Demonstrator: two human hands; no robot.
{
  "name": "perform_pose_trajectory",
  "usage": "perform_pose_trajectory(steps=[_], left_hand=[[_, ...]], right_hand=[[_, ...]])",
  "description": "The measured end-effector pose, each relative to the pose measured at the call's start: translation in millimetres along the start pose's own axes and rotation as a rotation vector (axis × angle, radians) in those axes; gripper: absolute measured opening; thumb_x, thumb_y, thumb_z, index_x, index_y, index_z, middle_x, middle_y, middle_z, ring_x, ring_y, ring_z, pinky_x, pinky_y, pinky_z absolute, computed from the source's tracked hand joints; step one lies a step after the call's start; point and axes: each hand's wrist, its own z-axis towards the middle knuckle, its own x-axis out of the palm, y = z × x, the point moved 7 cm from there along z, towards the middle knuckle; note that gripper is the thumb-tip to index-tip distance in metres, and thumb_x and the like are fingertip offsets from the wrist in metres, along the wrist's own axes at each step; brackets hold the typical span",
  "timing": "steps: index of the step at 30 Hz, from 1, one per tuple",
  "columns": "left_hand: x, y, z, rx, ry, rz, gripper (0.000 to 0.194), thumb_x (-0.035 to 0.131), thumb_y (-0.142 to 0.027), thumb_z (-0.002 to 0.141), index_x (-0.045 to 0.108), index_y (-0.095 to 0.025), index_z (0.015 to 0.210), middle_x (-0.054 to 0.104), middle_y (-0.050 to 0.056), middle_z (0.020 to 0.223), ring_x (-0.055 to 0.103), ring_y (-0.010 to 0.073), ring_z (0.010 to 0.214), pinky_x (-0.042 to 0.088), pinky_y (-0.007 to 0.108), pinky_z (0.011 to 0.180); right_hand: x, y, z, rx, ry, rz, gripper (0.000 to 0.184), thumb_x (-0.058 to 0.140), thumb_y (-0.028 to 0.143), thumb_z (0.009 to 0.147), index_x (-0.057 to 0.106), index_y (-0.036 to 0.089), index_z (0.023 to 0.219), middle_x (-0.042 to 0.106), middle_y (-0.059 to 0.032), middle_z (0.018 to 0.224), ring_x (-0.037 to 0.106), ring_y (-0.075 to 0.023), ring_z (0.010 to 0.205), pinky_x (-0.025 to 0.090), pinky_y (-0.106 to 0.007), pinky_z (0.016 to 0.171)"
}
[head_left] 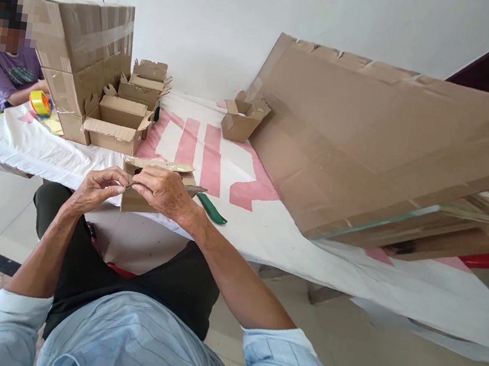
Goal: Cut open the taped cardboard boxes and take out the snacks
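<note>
A small cardboard box (135, 201) stands at the table's front edge, its flaps raised. My left hand (100, 188) pinches the near flap at its left end. Close beside it, my right hand (161, 190) grips the same flap, fingers bent over the torn-looking edge. Both hands partly hide the box's opening, so what lies inside cannot be made out. Just right of the box lies a green curved handle-like object (211, 209); its far end is hidden behind the flap.
Several open small boxes (116, 134) line up beside stacked taped cartons (78, 62). Another small box (239, 124) stands near a large leaning cardboard sheet (365, 144). Yellow tape (40, 103) lies at left, near a seated person (6, 70). A pink-and-white cloth (261, 226) covers the table.
</note>
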Motion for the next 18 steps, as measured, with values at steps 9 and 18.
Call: perform_pose_trajectory(steps=[9, 18], left_hand=[[-1.7, 3.6, 1.6, -0.032, -0.031, -0.033, 0.052, 0.097, -0.071, 0.093, 0.081, -0.023, 0.085, 0.078, 0.009, 0.095, 0.07, 0.0262, 0.093, 0.058, 0.042, 0.092], [-0.1, 12.8, -1.3, 0.01, -0.159, 0.02, 0.046, 0.098, -0.066, 0.092, 0.085, -0.022, 0.088, 0.081, 0.008, 0.093, 0.072, 0.0233, 0.087, 0.059, 0.038, 0.085]], right_hand=[[5.7, 1.8, -2.9, -0.033, -0.04, 0.005, 0.024, 0.068, 0.02, 0.118, 0.086, 0.025, 0.103, 0.081, -0.0073, 0.102, 0.075, -0.025, 0.098, 0.056, -0.038, 0.087], [2.2, 2.2, -0.9, -0.02, -0.059, 0.017, 0.021, 0.069, 0.02, 0.117, 0.085, 0.024, 0.103, 0.08, -0.0072, 0.101, 0.073, -0.0247, 0.096, 0.053, -0.037, 0.088]])
